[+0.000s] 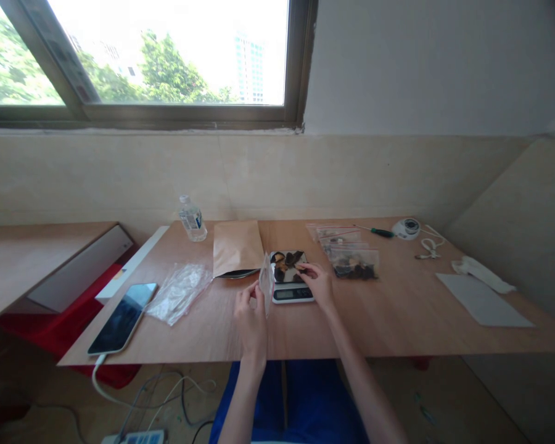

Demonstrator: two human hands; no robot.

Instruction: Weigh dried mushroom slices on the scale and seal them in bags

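A small clear zip bag (265,285) stands upright in my left hand (251,317), its fingers closed on the bag's near side. Just right of it is a white kitchen scale (294,295) with a dark display. Several dark brown and tan dried slices (287,264) lie on the scale's plate. Over the plate's right edge is my right hand (320,283), thumb and fingertips pinched on one of the dried slices. A brown paper pouch (237,246) lies behind the bag, its dark mouth facing me.
Filled zip bags (355,262) lie right of the scale. Loose clear bags (180,291) and a phone (123,319) on a cable lie left. Farther back are a water bottle (193,219), a screwdriver (380,232) and a dome camera (406,229). White paper (483,300) lies right.
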